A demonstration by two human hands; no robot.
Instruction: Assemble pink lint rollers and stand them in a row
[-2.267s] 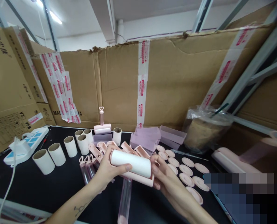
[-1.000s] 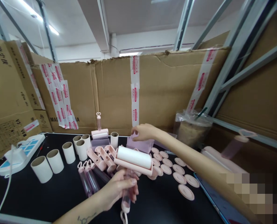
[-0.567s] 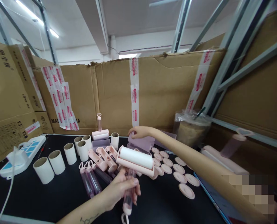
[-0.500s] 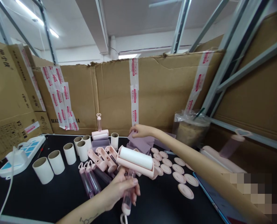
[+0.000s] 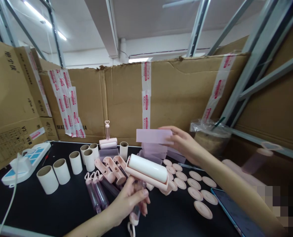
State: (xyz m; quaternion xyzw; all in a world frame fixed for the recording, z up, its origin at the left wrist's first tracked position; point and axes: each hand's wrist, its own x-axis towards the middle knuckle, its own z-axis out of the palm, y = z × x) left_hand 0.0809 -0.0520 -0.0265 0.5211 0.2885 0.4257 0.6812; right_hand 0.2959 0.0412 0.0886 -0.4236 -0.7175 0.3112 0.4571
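Cardboard [image 5: 121, 98] backs a black table [image 5: 37, 214]. The left hand [image 5: 133, 198] grips a lint roller [image 5: 141, 177] by its clear handle [image 5: 135, 214], the white roll [image 5: 148, 168] just above and right of that hand, its long axis slanting down rightward. The right hand [image 5: 182, 140] pinches a purple cover [image 5: 151, 135] by one end; it extends leftward from those fingers, nearly level. Other covers [image 5: 154, 149] lie below and left of the right hand.

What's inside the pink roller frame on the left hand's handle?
A white roll lies in the pink roller frame, above the clear handle in the left hand. The frame's inner floor can't be seen: the roll covers it.
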